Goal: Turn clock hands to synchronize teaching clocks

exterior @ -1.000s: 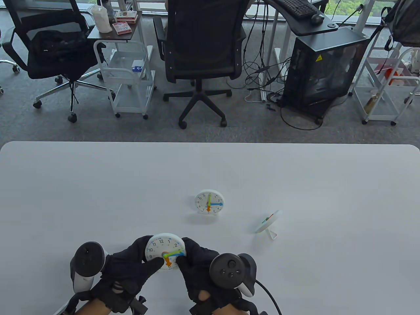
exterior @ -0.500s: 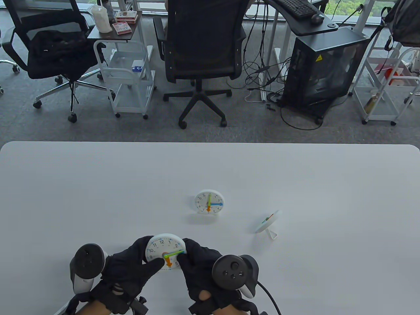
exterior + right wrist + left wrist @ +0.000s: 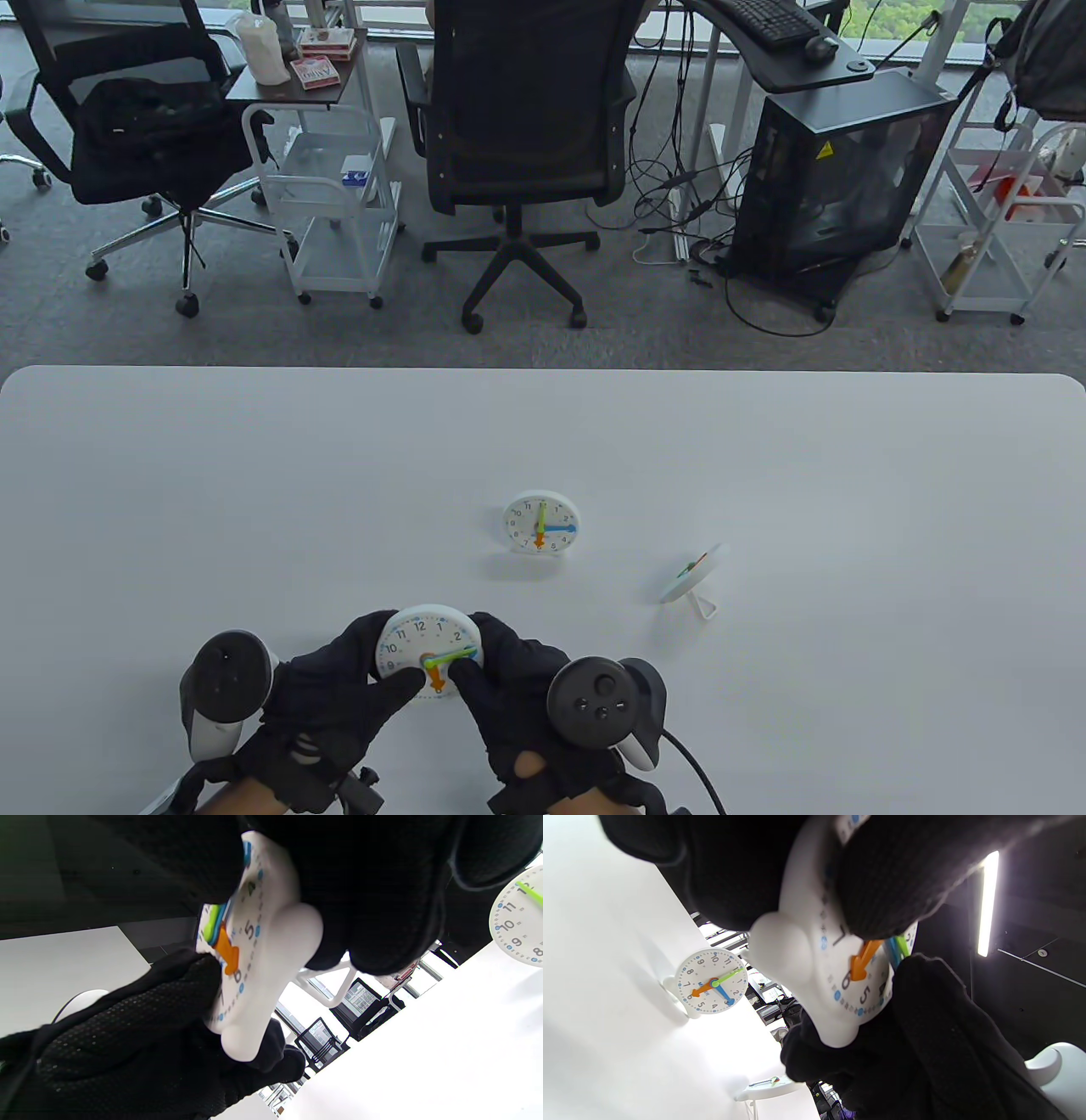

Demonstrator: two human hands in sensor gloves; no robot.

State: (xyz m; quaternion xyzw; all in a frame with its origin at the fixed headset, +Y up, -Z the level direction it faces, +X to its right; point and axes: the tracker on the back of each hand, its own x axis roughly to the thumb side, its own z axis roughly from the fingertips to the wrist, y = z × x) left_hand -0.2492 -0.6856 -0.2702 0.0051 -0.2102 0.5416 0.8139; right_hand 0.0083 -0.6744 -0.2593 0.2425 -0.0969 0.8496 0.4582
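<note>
A white teaching clock (image 3: 424, 647) with green, blue and orange hands is held up off the table near the front edge. My left hand (image 3: 339, 688) grips its left rim, thumb on the face. My right hand (image 3: 501, 679) grips its right side, with a fingertip on the green and blue hands, which point toward the 3. The orange hand points at the 6. It also shows in the left wrist view (image 3: 835, 984) and the right wrist view (image 3: 254, 955). A second clock (image 3: 541, 524) stands at the table's middle: green up, blue right, orange down.
A third small clock (image 3: 696, 576) stands right of the middle one, turned edge-on to the camera on its wire stand. The white table (image 3: 254, 492) spreads wide around them. Office chairs, carts and a computer tower stand on the floor beyond the far edge.
The held clock's green and blue hands have closed together toward the 3 under my right fingertip. Both hands stay in place on the clock.
</note>
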